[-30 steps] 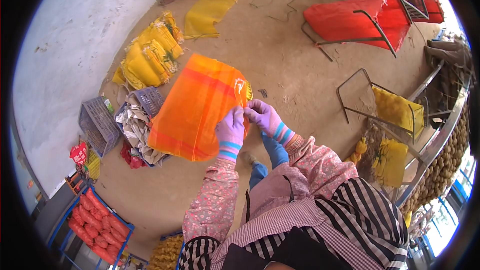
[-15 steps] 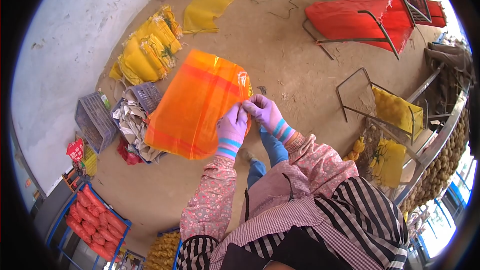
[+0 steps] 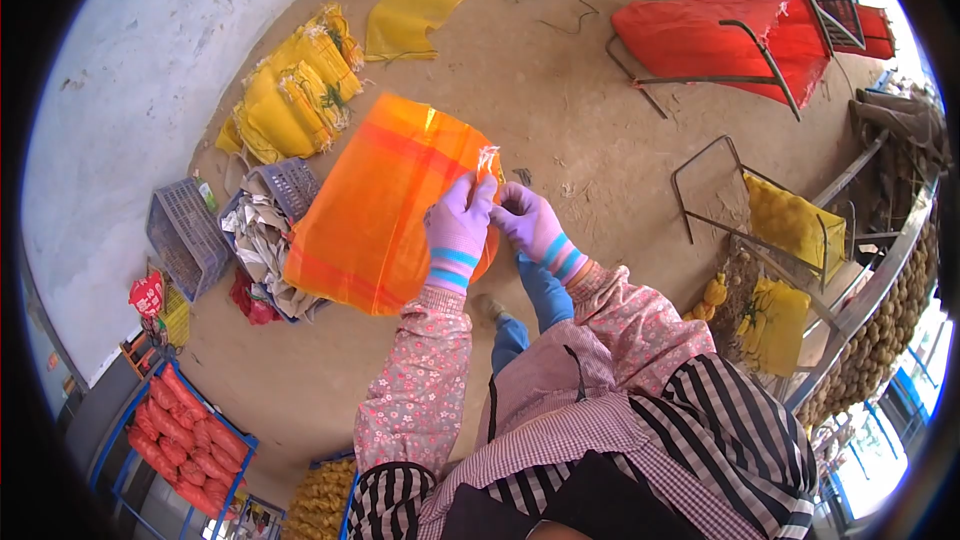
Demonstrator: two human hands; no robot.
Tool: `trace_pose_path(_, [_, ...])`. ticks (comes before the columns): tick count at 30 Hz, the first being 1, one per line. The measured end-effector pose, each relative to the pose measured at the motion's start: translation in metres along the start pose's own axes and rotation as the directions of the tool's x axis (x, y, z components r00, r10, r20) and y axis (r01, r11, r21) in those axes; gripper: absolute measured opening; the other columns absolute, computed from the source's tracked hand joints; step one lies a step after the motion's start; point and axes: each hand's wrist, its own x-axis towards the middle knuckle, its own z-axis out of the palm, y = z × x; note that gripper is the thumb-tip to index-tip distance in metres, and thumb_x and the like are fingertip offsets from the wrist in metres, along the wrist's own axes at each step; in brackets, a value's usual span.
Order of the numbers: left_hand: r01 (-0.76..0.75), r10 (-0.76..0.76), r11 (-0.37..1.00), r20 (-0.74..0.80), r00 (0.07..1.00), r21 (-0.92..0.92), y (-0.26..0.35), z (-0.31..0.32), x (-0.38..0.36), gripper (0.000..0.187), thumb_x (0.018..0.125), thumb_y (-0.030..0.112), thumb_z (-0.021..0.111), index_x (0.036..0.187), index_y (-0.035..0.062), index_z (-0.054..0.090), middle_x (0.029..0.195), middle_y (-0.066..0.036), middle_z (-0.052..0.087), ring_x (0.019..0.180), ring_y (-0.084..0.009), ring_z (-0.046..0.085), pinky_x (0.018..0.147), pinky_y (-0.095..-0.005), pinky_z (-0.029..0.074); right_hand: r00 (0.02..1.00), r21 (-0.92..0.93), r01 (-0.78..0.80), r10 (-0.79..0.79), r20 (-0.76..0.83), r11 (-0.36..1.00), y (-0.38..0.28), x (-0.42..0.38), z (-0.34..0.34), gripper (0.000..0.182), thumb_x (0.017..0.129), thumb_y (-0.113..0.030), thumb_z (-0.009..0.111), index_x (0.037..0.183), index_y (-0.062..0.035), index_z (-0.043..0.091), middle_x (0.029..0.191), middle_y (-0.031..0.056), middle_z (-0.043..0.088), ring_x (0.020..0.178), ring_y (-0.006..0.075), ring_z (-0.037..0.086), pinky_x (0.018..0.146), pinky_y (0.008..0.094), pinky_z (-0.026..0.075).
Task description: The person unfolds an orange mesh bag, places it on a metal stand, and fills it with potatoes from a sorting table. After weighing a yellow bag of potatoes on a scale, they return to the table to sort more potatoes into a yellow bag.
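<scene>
An orange mesh sack (image 3: 385,205) with reddish bands hangs flat in front of me, its mouth edge on the right. My left hand (image 3: 458,225) wears a lilac glove with blue wrist stripes and pinches that edge, just below a frayed white tuft. Close beside it, my right hand (image 3: 527,222), gloved alike, has its fingers closed at the same edge. What lies between the right fingertips is hidden, though they touch the sack's rim.
Folded yellow sacks (image 3: 295,90) and crates (image 3: 185,240), one holding crumpled paper, lie left. A red sack (image 3: 710,40) hangs on a metal frame at upper right; a yellow sack (image 3: 790,220) sits in another. Filled red bags (image 3: 190,440) fill a blue-framed rack at lower left.
My left hand has moved up along the sack's edge, near the white tuft. The right hand stays at about the same place, and the sack has shifted slightly left.
</scene>
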Motion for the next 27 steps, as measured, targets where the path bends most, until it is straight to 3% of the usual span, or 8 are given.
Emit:
trace_pose_path(2, [0.026, -0.024, 0.996, 0.030, 0.999, -0.080, -0.006, -0.002, 0.001, 0.041, 0.101, 0.038, 0.063, 0.117, 0.0008, 0.070, 0.081, -0.013, 0.071, 0.073, -0.0177, 0.067, 0.072, -0.0343, 0.053, 0.999, 0.022, -0.029, 0.028, 0.016, 0.999, -0.011, -0.003, -0.004, 0.020, 0.095, -0.020, 0.076, 0.099, -0.0024, 0.066, 0.091, -0.0032, 0.066, 0.085, 0.0054, 0.059, 0.081, 0.0244, 0.050])
trace_pose_path(4, [0.032, -0.009, 0.967, 0.092, 0.996, -0.251, -0.027, -0.001, 0.003, 0.043, 0.103, 0.037, 0.062, 0.119, -0.0023, 0.069, 0.083, -0.007, 0.069, 0.075, -0.0085, 0.060, 0.071, -0.0301, 0.052, 0.998, 0.046, -0.061, 0.059, 0.034, 0.997, -0.016, -0.006, -0.008, 0.020, 0.094, -0.019, 0.076, 0.100, -0.0030, 0.066, 0.092, -0.0030, 0.066, 0.086, 0.0057, 0.059, 0.082, 0.0245, 0.050])
trace_pose_path(8, [0.031, -0.008, 0.978, 0.112, 0.994, -0.205, -0.027, -0.005, -0.006, 0.044, 0.104, 0.036, 0.061, 0.117, -0.0057, 0.068, 0.087, -0.004, 0.069, 0.080, -0.0079, 0.059, 0.073, -0.0301, 0.052, 0.988, 0.093, -0.120, 0.110, 0.105, 0.988, -0.009, -0.007, -0.015, 0.018, 0.094, -0.019, 0.076, 0.102, -0.0048, 0.068, 0.095, -0.0021, 0.068, 0.088, 0.0070, 0.061, 0.085, 0.0254, 0.050])
trace_pose_path(14, [0.067, -0.026, 0.932, 0.118, 0.993, -0.355, -0.054, 0.001, -0.005, 0.045, 0.104, 0.036, 0.061, 0.122, -0.0051, 0.067, 0.090, -0.004, 0.068, 0.083, -0.0097, 0.059, 0.078, -0.0271, 0.052, 0.976, 0.227, -0.208, 0.187, 0.112, 0.951, -0.002, -0.012, -0.023, 0.018, 0.097, -0.023, 0.072, 0.104, -0.0062, 0.069, 0.098, -0.0015, 0.069, 0.091, 0.0094, 0.064, 0.085, 0.0280, 0.053])
trace_pose_path(19, [0.092, -0.064, 0.975, 0.142, 0.988, -0.200, -0.024, 0.000, -0.020, 0.031, 0.102, 0.020, 0.065, 0.121, -0.0029, 0.069, 0.091, -0.002, 0.069, 0.082, -0.0094, 0.060, 0.077, -0.0277, 0.052, 0.976, 0.156, -0.199, 0.183, 0.116, 0.967, 0.010, -0.011, -0.028, 0.019, 0.098, -0.023, 0.069, 0.107, -0.0065, 0.069, 0.099, -0.0011, 0.069, 0.090, 0.0098, 0.065, 0.083, 0.0285, 0.054])
trace_pose_path(23, [0.116, -0.072, 0.948, 0.154, 0.985, -0.297, -0.044, -0.002, -0.021, 0.026, 0.100, 0.012, 0.064, 0.121, -0.0006, 0.069, 0.102, -0.002, 0.070, 0.083, -0.0105, 0.063, 0.078, -0.0282, 0.055, 0.980, 0.156, -0.196, 0.189, 0.056, 0.968, 0.013, -0.013, -0.028, 0.016, 0.098, -0.023, 0.069, 0.105, -0.0080, 0.068, 0.093, -0.0014, 0.068, 0.084, 0.0098, 0.065, 0.081, 0.0286, 0.055])
trace_pose_path(25, [-0.214, 0.168, 0.915, -0.158, 0.973, -0.342, -0.056, -0.014, -0.025, 0.026, 0.101, 0.008, 0.061, 0.125, 0.0017, 0.066, 0.113, -0.004, 0.069, 0.096, -0.0095, 0.060, 0.085, -0.0293, 0.051, 0.972, 0.241, -0.221, 0.234, -0.028, 0.945, 0.019, -0.014, -0.036, 0.014, 0.098, -0.023, 0.069, 0.102, -0.0090, 0.068, 0.090, -0.0017, 0.067, 0.082, 0.0096, 0.064, 0.079, 0.0287, 0.055])
trace_pose_path(27, [0.090, -0.323, 0.689, -0.193, 0.926, -0.720, -0.075, -0.055, -0.038, 0.027, 0.100, 0.008, 0.059, 0.126, 0.0023, 0.064, 0.108, -0.004, 0.067, 0.098, -0.0134, 0.063, 0.085, -0.0292, 0.053, 0.921, 0.292, -0.255, 0.324, -0.217, 0.922, 0.048, -0.008, -0.061, 0.013, 0.097, -0.024, 0.069, 0.097, -0.0112, 0.066, 0.084, -0.0024, 0.066, 0.076, 0.0091, 0.063, 0.076, 0.0291, 0.055])
